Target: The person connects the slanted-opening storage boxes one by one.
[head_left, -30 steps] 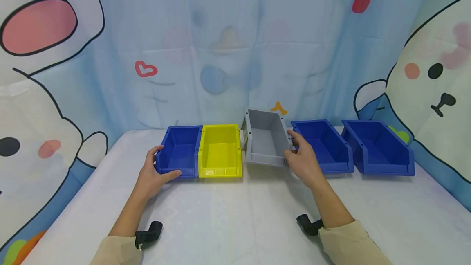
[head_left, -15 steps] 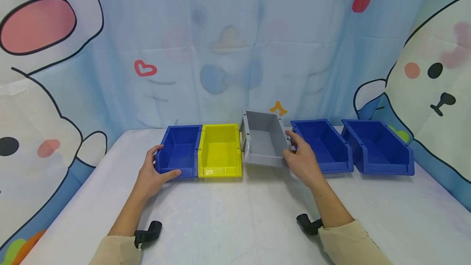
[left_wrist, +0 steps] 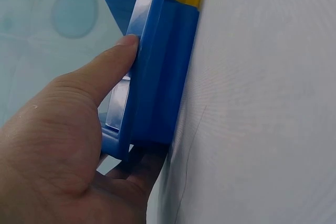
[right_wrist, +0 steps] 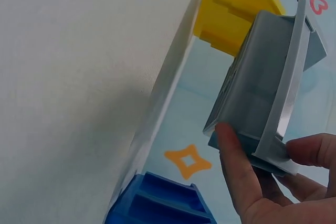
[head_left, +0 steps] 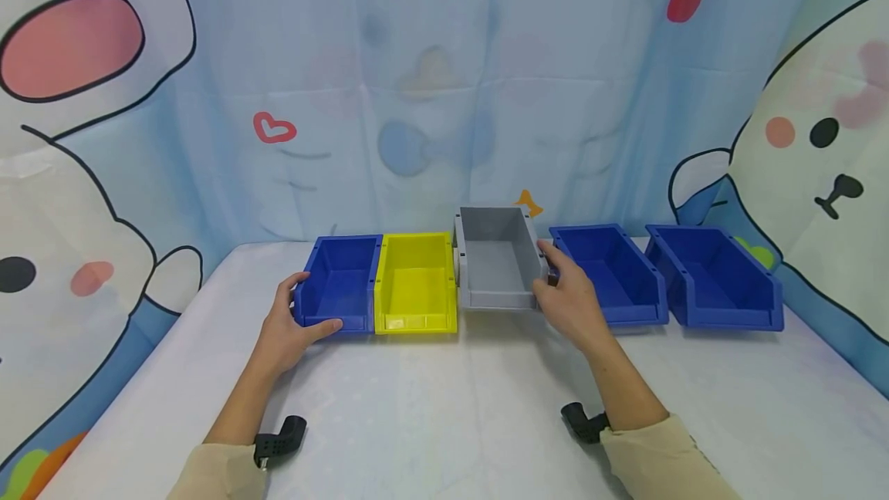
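A grey storage bin (head_left: pixel 500 261) hangs above the table, beside the yellow bin (head_left: pixel 417 284); in the right wrist view a gap shows under the grey bin (right_wrist: pixel 262 82). My right hand (head_left: pixel 571 295) grips its right front corner, thumb at the front rim and fingers along the side and underneath. At the left end of the row, my left hand (head_left: pixel 288 328) holds a blue bin (head_left: pixel 340 284), thumb on the front lip and fingers round its left side. That blue bin stands on the table, touching the yellow bin's left side.
Right of the grey bin stand two more blue bins, one (head_left: pixel 611 276) partly behind the right hand and another (head_left: pixel 715 280) at the far right. A white cloth covers the table (head_left: pixel 430 407). A printed curtain (head_left: pixel 430 99) hangs close behind the bins.
The grey bin has turned from a slight slant to nearly square with the yellow bin, and its left edge has come closer to it. The left hand and the other bins stay put.
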Available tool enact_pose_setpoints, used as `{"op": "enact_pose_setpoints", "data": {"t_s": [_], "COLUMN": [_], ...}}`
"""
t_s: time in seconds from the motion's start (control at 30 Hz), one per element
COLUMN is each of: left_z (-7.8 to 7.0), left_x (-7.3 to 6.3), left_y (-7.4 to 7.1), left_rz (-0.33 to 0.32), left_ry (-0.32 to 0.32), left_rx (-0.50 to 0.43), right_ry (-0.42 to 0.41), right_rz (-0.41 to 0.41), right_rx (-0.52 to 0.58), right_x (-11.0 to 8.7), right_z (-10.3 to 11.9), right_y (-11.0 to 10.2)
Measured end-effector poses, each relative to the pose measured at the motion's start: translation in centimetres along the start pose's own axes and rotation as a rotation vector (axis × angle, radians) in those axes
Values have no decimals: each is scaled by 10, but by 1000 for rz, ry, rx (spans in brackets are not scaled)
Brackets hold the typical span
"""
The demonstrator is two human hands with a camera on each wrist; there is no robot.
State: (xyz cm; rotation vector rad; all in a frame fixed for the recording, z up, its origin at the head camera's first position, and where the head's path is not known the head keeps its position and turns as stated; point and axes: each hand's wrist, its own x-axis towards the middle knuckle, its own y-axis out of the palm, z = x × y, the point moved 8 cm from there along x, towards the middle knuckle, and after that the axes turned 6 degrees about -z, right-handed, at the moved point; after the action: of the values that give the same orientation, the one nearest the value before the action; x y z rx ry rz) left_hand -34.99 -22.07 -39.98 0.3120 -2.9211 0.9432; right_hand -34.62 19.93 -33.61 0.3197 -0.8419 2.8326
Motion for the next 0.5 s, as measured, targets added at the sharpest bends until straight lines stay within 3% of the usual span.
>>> {"op": "enact_pose_setpoints", "data": {"t_s": [0.5], "left_z": [-1], "left_x": [-1], "left_y": [2], "left_rz": [0], "left_ry": [6], "left_rx": [-5], "right_ry": [-16], "right_rz": [-25], "right_rx": [-56], "right_x": [-1], "right_z": [6], "right_y": [-1]}}
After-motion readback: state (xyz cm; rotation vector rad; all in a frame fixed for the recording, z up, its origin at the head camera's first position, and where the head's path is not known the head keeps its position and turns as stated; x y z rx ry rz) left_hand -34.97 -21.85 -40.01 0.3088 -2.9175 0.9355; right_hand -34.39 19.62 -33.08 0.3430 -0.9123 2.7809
